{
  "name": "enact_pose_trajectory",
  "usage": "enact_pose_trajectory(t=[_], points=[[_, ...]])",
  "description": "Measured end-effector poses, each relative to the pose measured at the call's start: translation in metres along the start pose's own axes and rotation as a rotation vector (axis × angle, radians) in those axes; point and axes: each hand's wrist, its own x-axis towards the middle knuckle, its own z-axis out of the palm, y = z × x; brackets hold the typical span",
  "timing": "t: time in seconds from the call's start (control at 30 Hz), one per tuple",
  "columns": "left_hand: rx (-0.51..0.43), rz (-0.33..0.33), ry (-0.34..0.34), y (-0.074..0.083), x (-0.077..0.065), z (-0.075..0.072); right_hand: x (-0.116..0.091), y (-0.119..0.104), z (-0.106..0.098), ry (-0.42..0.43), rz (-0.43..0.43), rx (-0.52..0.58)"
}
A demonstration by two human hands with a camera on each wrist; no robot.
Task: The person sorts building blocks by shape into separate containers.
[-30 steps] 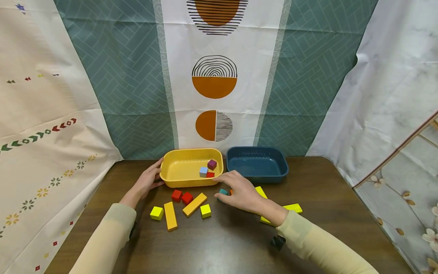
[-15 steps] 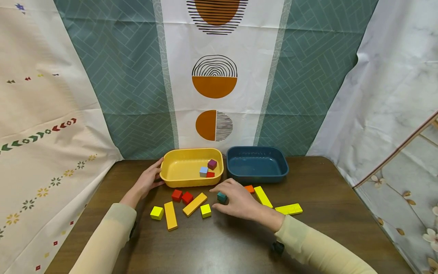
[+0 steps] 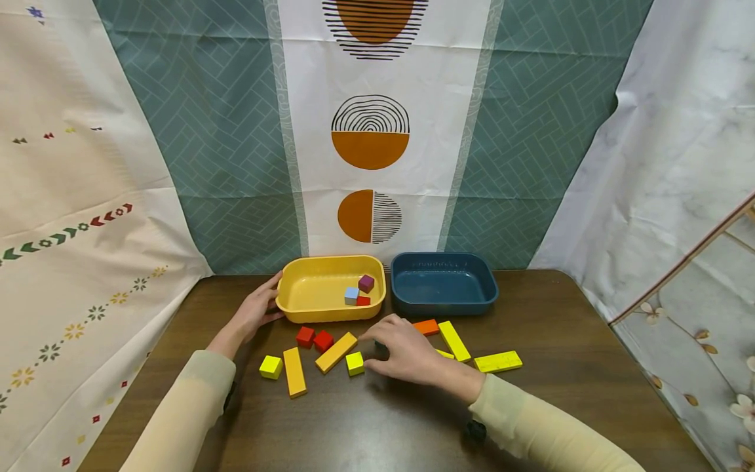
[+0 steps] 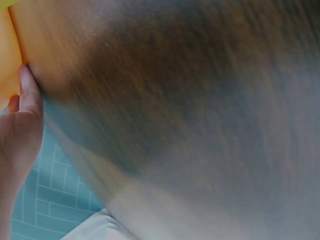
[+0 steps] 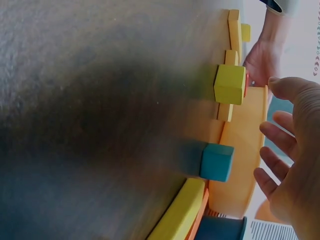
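Observation:
My left hand [image 3: 255, 311] touches the left end of the yellow tray [image 3: 307, 316] with its fingers extended along the wall. The left wrist view shows those fingers [image 4: 31, 95] against the tray's side. Inside the tray sit a purple cube [image 3: 366, 283], a light blue cube [image 3: 351, 296] and a red block [image 3: 363, 301]. My right hand [image 3: 407, 351] holds nothing; its thumb and fingers are spread, just right of a yellow cube [image 3: 355, 364]. Beneath that hand, the teal cube [image 5: 217, 162] is mostly hidden in the head view but plain in the right wrist view.
A dark blue tray [image 3: 444, 309] stands right of the yellow one. Two red cubes [image 3: 305, 337], another yellow cube [image 3: 271, 367] and two yellow-orange blocks [image 3: 294, 372] lie at left. Yellow blocks [image 3: 498, 362] and an orange block [image 3: 426, 327] lie at right. A patterned cloth hangs behind.
My right hand has moved from the yellow tray's front rim toward me and slightly left, uncovering the orange block and now covering most of the teal cube. The left hand stays in place.

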Motion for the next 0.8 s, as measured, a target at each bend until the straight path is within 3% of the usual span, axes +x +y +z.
enact_pose_trajectory(t=[0.37, 0.8], points=[[0.054, 0.02, 0.027, -0.018, 0.011, -0.005, 0.005, -0.003, 0.012, -0.057, 0.012, -0.048], [0.058, 0.025, 0.021, -0.019, 0.012, -0.006, 0.013, -0.005, 0.022, -0.05, -0.01, -0.144]])
